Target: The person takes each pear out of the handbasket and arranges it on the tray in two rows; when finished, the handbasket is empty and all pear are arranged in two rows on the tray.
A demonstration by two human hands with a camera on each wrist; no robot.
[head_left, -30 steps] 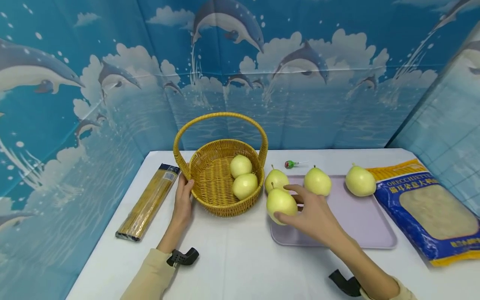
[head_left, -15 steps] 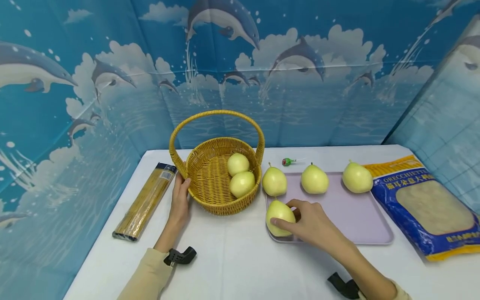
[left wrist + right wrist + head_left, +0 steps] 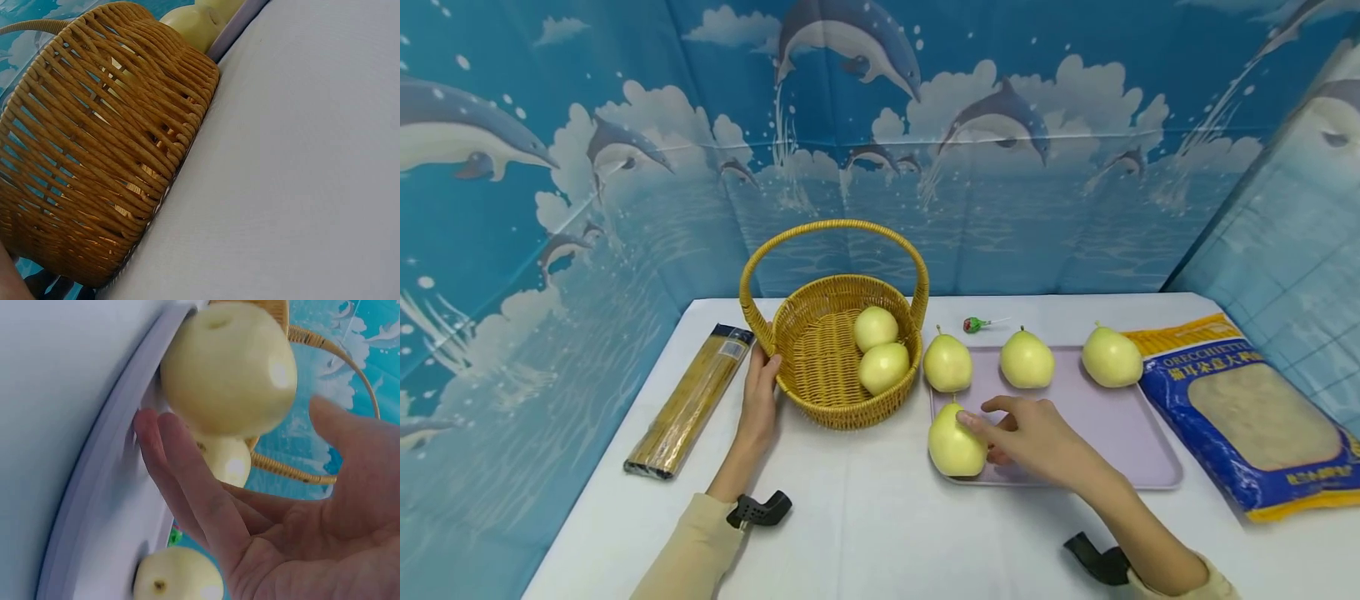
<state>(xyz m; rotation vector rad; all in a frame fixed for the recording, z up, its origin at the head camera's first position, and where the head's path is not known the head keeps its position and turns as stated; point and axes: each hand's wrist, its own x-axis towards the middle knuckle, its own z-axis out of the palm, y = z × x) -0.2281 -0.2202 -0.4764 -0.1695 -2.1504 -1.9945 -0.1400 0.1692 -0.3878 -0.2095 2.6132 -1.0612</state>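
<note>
At the left side of a yellow wicker basket (image 3: 820, 358), my left hand (image 3: 758, 402) holds its wall, thumb at the rim. Two pale green pears (image 3: 883, 368) lie inside the basket. A pear (image 3: 957, 446) stands upright at the front left corner of a lilac tray (image 3: 1105, 442). Beside that pear is my right hand (image 3: 1039, 440), its fingers and thumb spread; the right wrist view shows the thumb apart from the pear (image 3: 228, 369). Along the tray's back edge stand a left pear (image 3: 947, 363), a middle pear (image 3: 1027, 360) and a right pear (image 3: 1111, 358).
A blue and yellow pasta bag (image 3: 1255, 408) lies right of the tray, touching or near its edge. Left of the basket lies a long pack of brown sticks (image 3: 692, 404). A lollipop (image 3: 976, 324) is behind the tray. A dolphin-print curtain (image 3: 850, 192) hangs behind the table.
The right hand has brought the pear down and towards me onto the tray's front left corner, then loosened its fingers from it. The left hand stays at the basket.
</note>
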